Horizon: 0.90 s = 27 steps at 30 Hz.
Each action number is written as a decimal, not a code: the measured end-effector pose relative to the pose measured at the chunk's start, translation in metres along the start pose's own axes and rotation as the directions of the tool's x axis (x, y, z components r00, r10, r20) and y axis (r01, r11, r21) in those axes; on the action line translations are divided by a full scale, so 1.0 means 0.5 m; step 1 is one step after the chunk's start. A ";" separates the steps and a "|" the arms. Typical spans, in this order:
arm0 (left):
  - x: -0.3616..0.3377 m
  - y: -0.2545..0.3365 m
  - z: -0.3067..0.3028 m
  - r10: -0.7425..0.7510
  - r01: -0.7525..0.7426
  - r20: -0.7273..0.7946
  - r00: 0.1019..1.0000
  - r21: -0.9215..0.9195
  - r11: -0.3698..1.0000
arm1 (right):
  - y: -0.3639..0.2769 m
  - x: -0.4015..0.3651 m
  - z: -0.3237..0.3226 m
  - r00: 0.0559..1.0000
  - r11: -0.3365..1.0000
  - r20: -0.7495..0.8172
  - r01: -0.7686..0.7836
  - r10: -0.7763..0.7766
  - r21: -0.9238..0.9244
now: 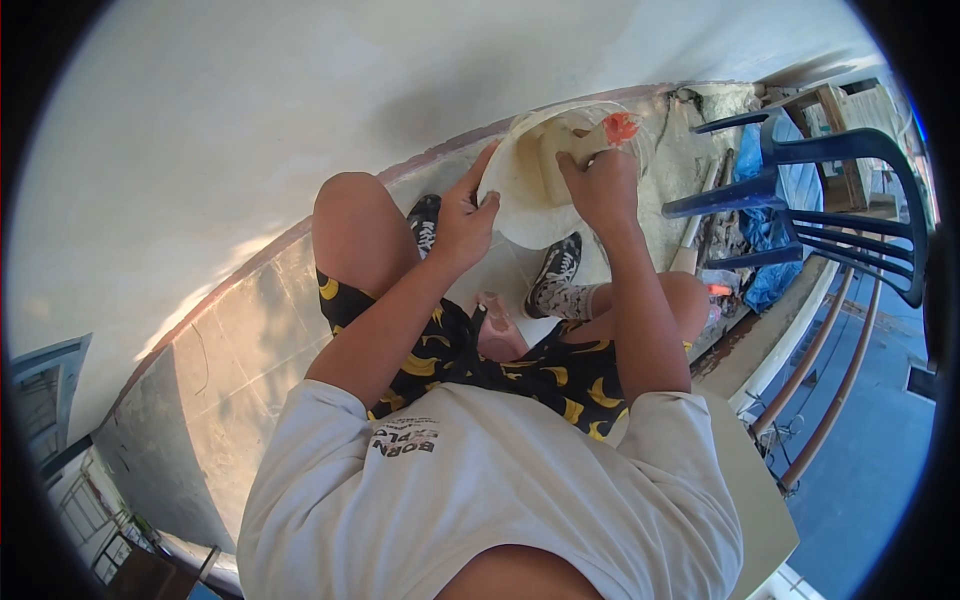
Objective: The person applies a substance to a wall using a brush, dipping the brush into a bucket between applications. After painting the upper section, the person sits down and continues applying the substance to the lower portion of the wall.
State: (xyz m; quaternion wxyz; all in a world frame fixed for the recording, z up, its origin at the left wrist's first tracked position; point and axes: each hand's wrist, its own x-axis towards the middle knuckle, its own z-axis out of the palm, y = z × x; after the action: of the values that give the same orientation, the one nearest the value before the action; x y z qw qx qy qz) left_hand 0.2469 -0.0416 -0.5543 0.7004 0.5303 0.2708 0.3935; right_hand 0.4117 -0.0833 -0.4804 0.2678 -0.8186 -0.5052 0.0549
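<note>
A large whitish round bucket [525,215] is tilted between my knees, its open mouth facing me. My left hand [468,218] grips its left rim, thumb on the near side and fingers reaching round the edge. My right hand [603,188] is closed on a cream-coloured block-like thing [556,165] at the bucket's mouth; its exact kind I cannot make out. An orange-red patch [620,127] shows at the top end, just beyond my right knuckles. The bucket's inside is partly hidden behind this thing and my right hand.
A dark blue plastic chair [850,150] lies at the right, near blue sheeting [768,255]. Brown rails [830,370] run along the right edge. A pale wall [250,110] rises ahead and left. A pinkish thing [498,328] shows between my legs, above the tiled floor [240,350].
</note>
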 end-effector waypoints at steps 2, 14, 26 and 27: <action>0.001 0.002 0.000 0.014 -0.014 0.000 1.000 0.024 1.000 | -0.001 0.003 -0.001 1.000 1.000 0.008 0.006 -0.006 -0.011; 0.009 -0.020 -0.001 -0.318 0.303 -0.117 0.941 -0.131 0.944 | 0.023 -0.077 -0.018 0.986 0.909 -0.164 0.096 -0.031 0.406; 0.022 -0.038 0.004 -0.452 0.419 -0.111 0.885 -0.235 0.877 | 0.097 -0.137 0.055 0.979 0.660 -0.143 0.013 0.143 0.751; 0.021 -0.035 0.007 -0.483 0.448 -0.115 0.868 -0.239 0.861 | 0.107 -0.133 0.058 0.993 0.655 -0.072 -0.010 0.098 0.756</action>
State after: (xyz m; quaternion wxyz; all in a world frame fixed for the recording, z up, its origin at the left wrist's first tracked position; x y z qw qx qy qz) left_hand 0.2603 -0.0368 -0.5697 0.7997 0.3383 0.4083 0.2817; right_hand 0.4117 -0.1475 -0.5434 0.6077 -0.6502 -0.3975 0.2234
